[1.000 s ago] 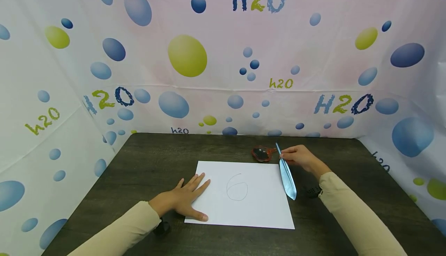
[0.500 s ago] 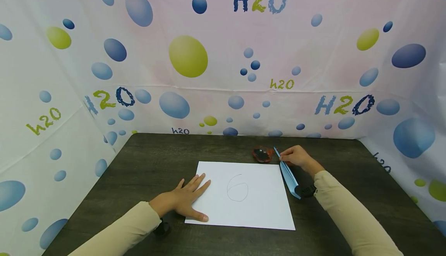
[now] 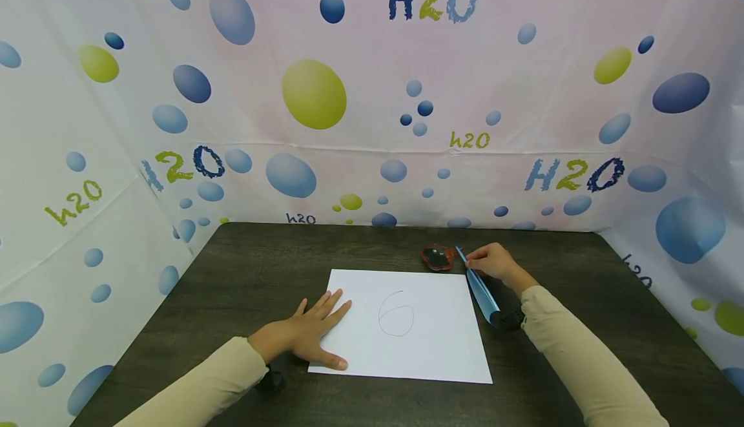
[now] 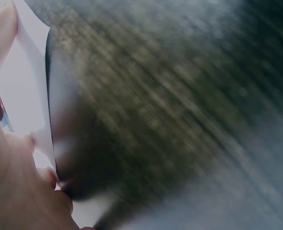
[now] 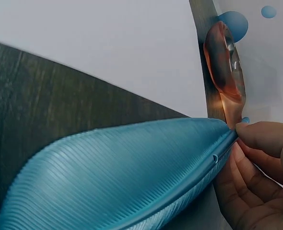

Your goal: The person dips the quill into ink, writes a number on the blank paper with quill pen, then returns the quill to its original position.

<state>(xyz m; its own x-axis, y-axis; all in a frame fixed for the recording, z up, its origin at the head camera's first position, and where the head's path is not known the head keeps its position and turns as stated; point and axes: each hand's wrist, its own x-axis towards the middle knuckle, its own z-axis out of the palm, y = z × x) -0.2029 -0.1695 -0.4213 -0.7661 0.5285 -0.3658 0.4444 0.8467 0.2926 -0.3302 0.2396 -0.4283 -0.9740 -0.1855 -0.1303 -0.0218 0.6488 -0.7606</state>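
My right hand (image 3: 493,263) pinches a blue feather pen (image 3: 481,292) between thumb and fingers near its narrow end. The feather's broad end points toward me, beside the right edge of a white sheet of paper (image 3: 442,343); ribbed vanes and a central shaft (image 5: 180,191) show in the right wrist view. My left hand (image 3: 308,330) rests on the sheet's left edge with fingers spread. A thin "6" (image 3: 396,312) is drawn in the middle of the sheet. In the left wrist view, part of the left hand (image 4: 17,177) lies against the paper (image 4: 24,76).
Orange-red sunglasses (image 3: 438,258) with a dark lens lie behind the sheet, partly hidden by the right hand and feather. The dark wooden table (image 3: 267,259) meets a bubble-printed backdrop (image 3: 372,181). Dark devices are worn at both wrists.
My right hand has shifted slightly, and the feather has turned and come lower, its broad end now partly behind the wrist device. The left hand and sheet stay in place.
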